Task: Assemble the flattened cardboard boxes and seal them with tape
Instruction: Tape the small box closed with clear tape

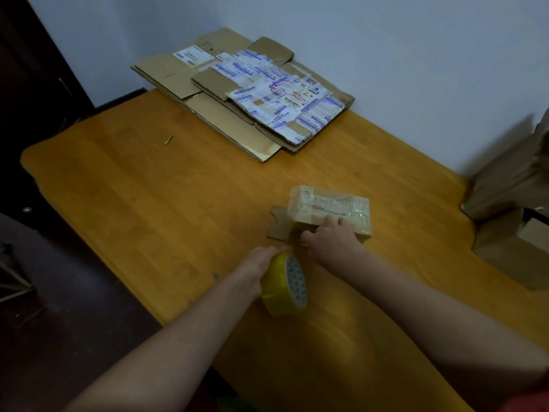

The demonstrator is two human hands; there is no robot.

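held down for sealing

the left hand [261, 260] grips the tape roll [285, 285], probably kept close so the strip runs short and straight. the right hand [332, 236] curls over the near edge of the small box [329, 206], apparently to stop it sliding. the box lies at 12 o'clock from that hand and 1 o'clock from the roll. flat boxes [246, 99] wait at 11 o'clock.

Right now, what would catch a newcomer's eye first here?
The bright yellow tape roll, gripped in the left hand over the table, stands out first. Just beyond it the right hand holds a small taped box. By the far wall lies a stack of flattened, label-covered cardboard boxes.
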